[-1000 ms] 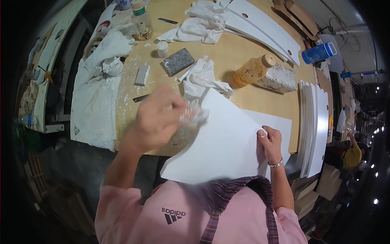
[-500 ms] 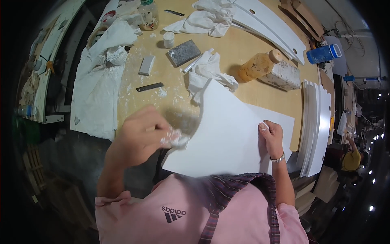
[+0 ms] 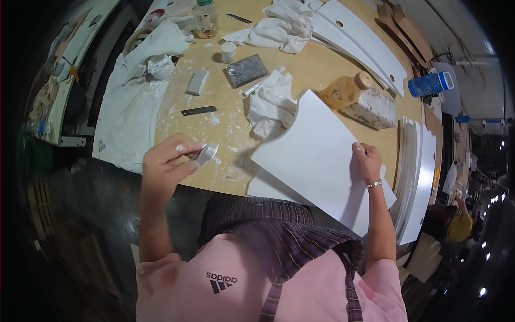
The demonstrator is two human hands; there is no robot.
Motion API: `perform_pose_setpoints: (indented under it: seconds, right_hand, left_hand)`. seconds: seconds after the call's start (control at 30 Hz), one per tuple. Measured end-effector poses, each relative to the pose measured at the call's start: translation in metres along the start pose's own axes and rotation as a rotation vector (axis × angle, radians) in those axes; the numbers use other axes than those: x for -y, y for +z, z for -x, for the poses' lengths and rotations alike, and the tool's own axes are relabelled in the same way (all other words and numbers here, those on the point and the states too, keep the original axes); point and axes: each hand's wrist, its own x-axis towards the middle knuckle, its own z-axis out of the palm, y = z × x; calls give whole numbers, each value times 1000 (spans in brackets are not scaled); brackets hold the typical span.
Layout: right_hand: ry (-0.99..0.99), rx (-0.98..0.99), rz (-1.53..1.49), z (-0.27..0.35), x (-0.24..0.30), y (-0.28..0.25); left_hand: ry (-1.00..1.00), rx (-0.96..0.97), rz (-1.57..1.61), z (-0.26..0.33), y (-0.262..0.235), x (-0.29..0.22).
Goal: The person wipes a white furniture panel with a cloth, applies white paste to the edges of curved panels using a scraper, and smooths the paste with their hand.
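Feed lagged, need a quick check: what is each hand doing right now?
Left hand: closed on a small white pad, at the table's near edge.
Right hand: open, fingers pressing flat on the white panel.

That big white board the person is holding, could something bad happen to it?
Maybe. The white board sticks out past the table edge, and only the right hand presses on it, so it might tip or slide off. The left hand holds a small dusty white pad away from the board, so it can't help steady it. White dust and a crumpled rag near the board could smudge it.
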Motion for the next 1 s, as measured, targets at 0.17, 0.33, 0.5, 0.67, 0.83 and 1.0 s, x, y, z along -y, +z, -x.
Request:
perform_pose_setpoints:
  seconds: [0.17,0.33,0.5,0.67,0.83,1.0]
  right_hand:
    - [-73,115,85,-23,-10,33]
    - [-100,122,180,-20,-4,46]
    - [-462,70,-393,16,103,43]
    - [-191,768,-1205,54,197,96]
    - [-196,657,-1205,64,252,124]
    - [13,673,-1264,56,300,153]
  left_hand:
    - [-315,-226,1126,4,69,16]
    - [-446,-289,1256,10,91,24]
    - [-477,-277,1270,11,96,16]
    - [-522,-203,1308,-4,94,30]
    - [-443,-14,874,-17,29,68]
    - [-151,-732,-45,-100,-106,176]
